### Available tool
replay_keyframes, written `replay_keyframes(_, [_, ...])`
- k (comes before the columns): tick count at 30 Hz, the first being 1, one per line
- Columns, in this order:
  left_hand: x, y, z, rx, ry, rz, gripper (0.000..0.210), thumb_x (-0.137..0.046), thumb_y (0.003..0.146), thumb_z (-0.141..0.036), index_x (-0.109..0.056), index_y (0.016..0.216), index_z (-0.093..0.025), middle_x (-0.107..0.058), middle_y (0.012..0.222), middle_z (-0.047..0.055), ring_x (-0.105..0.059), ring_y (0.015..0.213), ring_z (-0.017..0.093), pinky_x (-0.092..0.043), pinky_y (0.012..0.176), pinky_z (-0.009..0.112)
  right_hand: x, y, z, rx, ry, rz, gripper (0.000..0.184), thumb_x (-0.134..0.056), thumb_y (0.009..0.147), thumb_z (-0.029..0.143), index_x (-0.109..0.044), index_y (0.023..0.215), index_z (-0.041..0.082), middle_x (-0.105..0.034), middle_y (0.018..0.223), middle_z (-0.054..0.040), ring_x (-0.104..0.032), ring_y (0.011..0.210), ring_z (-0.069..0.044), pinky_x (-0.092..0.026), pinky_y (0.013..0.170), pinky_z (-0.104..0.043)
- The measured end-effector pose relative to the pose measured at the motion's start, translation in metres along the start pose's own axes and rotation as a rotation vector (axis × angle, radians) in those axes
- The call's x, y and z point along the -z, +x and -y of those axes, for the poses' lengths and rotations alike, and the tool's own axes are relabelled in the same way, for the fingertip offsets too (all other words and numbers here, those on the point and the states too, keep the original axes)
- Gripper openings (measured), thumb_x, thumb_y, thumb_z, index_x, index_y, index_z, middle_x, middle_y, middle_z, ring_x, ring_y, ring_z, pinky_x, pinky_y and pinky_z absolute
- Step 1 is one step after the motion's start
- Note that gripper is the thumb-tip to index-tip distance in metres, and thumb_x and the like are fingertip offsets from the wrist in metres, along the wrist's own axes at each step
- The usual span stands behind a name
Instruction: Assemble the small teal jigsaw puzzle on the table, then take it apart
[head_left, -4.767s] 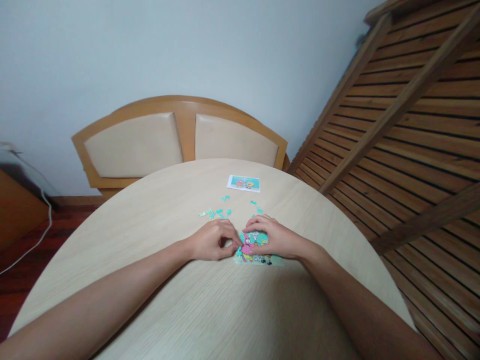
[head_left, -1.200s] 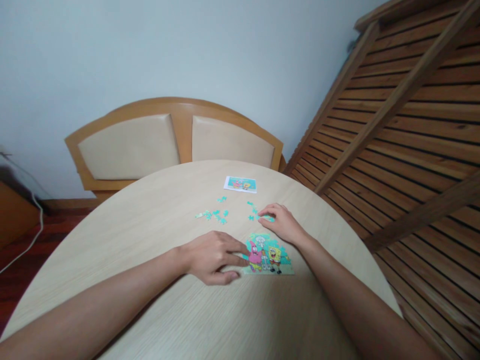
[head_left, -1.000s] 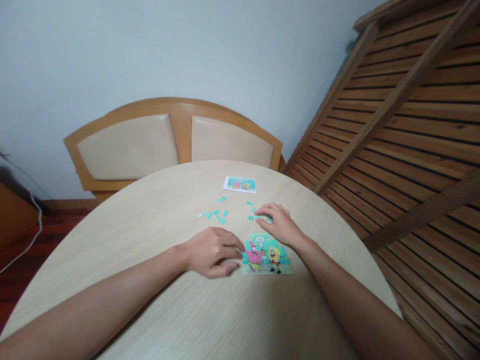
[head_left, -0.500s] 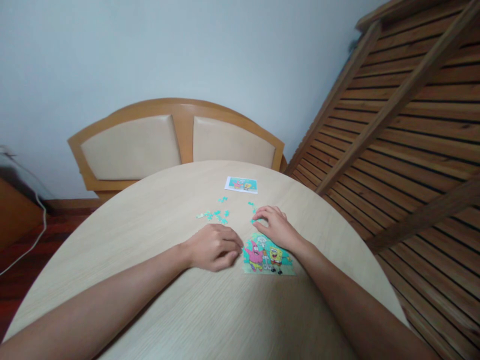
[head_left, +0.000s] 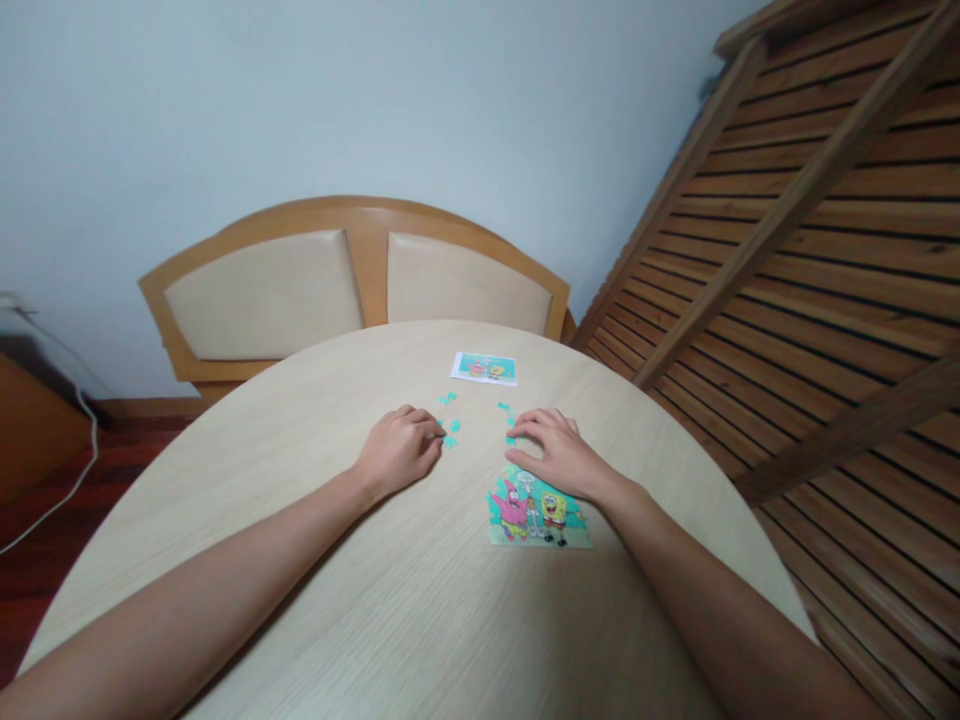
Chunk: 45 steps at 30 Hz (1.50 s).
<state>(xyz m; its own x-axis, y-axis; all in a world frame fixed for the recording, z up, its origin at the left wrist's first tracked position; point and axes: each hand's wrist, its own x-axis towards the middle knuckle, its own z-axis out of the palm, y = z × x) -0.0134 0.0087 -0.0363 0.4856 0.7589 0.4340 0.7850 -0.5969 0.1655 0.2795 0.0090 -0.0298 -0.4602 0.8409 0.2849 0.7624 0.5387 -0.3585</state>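
Note:
A partly joined jigsaw puzzle [head_left: 536, 515] with cartoon figures lies on the table, its top edge uneven. My left hand [head_left: 401, 448] rests over the left group of loose pieces, its fingers curled and pressed together; whatever is under or between them is hidden. Turquoise puzzle pieces [head_left: 451, 427] show just past its fingertips. My right hand [head_left: 551, 448] lies above the puzzle's upper right corner, covering part of it. Its thumb and fingers are spread apart beside a few turquoise pieces [head_left: 511, 424], with nothing visibly held.
A picture card [head_left: 485, 369] with the same cartoon scene lies farther back on the round wooden table [head_left: 360, 620]. Behind the table stands a padded headboard [head_left: 262, 295]. A slatted wooden frame [head_left: 787, 270] leans at the right, and a white cable [head_left: 94, 440] hangs at the left.
My left hand has moved away from the puzzle's left edge, up and left onto the loose pieces, covering several. My right hand has barely moved; its thumb and fingers look slightly farther apart.

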Motion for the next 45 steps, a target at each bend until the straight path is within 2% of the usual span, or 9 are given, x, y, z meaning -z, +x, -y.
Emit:
replay_keyframes(4, [0.001, 0.0, -0.002, -0.004, -0.005, 0.013, 0.021, -0.057, 0.092, -0.029, -0.074, 0.098, -0.018, -0.073, 0.101, 0.009, -0.062, 0.094, 0.027, -0.051, 0.086, 0.044, 0.004, -0.004, 0.0, 0.058, 0.031, 0.162, 0.065, -0.076, 0.075, 0.06, -0.062, 0.13, 0.028, -0.054, 0.14, -0.0122, -0.044, 0.132, -0.035, -0.031, 0.111, -0.054])
replay_keyframes(7, [0.001, 0.001, -0.003, -0.054, -0.022, 0.014, 0.023, -0.059, 0.093, -0.031, -0.073, 0.106, -0.018, -0.073, 0.105, 0.01, -0.062, 0.097, 0.027, -0.051, 0.089, 0.044, 0.003, -0.004, -0.001, 0.039, 0.027, 0.188, 0.074, -0.077, 0.072, 0.062, -0.059, 0.135, 0.028, -0.049, 0.146, -0.0139, -0.041, 0.136, -0.036, -0.03, 0.113, -0.055])
replay_keyframes(10, [0.001, 0.002, -0.004, -0.087, -0.043, 0.028, 0.021, -0.059, 0.094, -0.031, -0.073, 0.104, -0.019, -0.072, 0.107, 0.01, -0.062, 0.1, 0.026, -0.05, 0.091, 0.043, -0.001, -0.002, -0.001, 0.036, 0.009, 0.166, 0.074, -0.076, 0.073, 0.063, -0.059, 0.135, 0.027, -0.048, 0.147, -0.0141, -0.04, 0.137, -0.035, -0.029, 0.113, -0.054])
replay_keyframes(21, [-0.002, 0.002, -0.006, -0.057, -0.092, 0.079, 0.016, -0.057, 0.096, -0.028, -0.07, 0.101, -0.02, -0.071, 0.104, 0.007, -0.062, 0.099, 0.024, -0.05, 0.091, 0.04, -0.005, -0.003, -0.005, 0.063, -0.008, 0.145, 0.071, -0.072, 0.076, 0.066, -0.059, 0.133, 0.025, -0.052, 0.145, -0.0129, -0.043, 0.135, -0.034, -0.031, 0.112, -0.052])
replay_keyframes(28, [-0.003, 0.002, -0.005, 0.066, -0.052, 0.029, 0.019, -0.054, 0.089, -0.016, -0.069, 0.1, -0.019, -0.072, 0.098, 0.007, -0.064, 0.094, 0.024, -0.051, 0.087, 0.039, -0.006, 0.0, -0.017, -0.012, -0.006, 0.016, 0.05, -0.052, 0.097, 0.052, -0.053, 0.138, 0.024, -0.059, 0.139, -0.0114, -0.048, 0.13, -0.029, -0.034, 0.109, -0.05])
replay_keyframes(34, [-0.009, 0.001, 0.0, 0.088, -0.074, 0.016, 0.019, -0.053, 0.09, -0.017, -0.069, 0.1, -0.02, -0.073, 0.099, 0.007, -0.064, 0.093, 0.024, -0.051, 0.085, 0.039, -0.01, 0.0, -0.028, -0.057, 0.042, -0.031, 0.053, -0.056, 0.096, 0.045, -0.047, 0.144, 0.023, -0.063, 0.135, -0.011, -0.051, 0.128, -0.028, -0.037, 0.109, -0.048])
replay_keyframes(40, [-0.008, 0.001, -0.002, 0.132, -0.082, 0.009, 0.019, -0.053, 0.091, -0.023, -0.07, 0.099, -0.02, -0.073, 0.095, 0.007, -0.065, 0.091, 0.025, -0.052, 0.083, 0.04, -0.013, 0.001, -0.025, -0.024, 0.03, 0.02, 0.061, -0.049, 0.099, 0.047, -0.033, 0.153, 0.025, -0.054, 0.148, -0.0103, -0.044, 0.138, -0.028, -0.032, 0.114, -0.051])
replay_keyframes(42, [-0.005, 0.001, -0.005, 0.149, -0.074, 0.015, 0.02, -0.052, 0.092, -0.025, -0.07, 0.099, -0.02, -0.074, 0.095, 0.007, -0.066, 0.091, 0.025, -0.052, 0.082, 0.04, -0.011, 0.002, -0.025, -0.03, 0.01, 0.021, 0.058, -0.047, 0.1, 0.047, -0.036, 0.152, 0.024, -0.056, 0.146, -0.0102, -0.044, 0.138, -0.028, -0.032, 0.114, -0.051])
replay_keyframes(45, [-0.002, 0.0, -0.009, 0.149, -0.06, 0.023, 0.019, -0.052, 0.09, -0.025, -0.069, 0.098, -0.019, -0.074, 0.094, 0.007, -0.066, 0.091, 0.026, -0.052, 0.083, 0.041, -0.007, 0.003, -0.029, -0.051, -0.031, -0.034, 0.046, -0.042, 0.102, 0.042, -0.051, 0.143, 0.021, -0.062, 0.137, -0.0109, -0.052, 0.129, -0.027, -0.037, 0.11, -0.048])
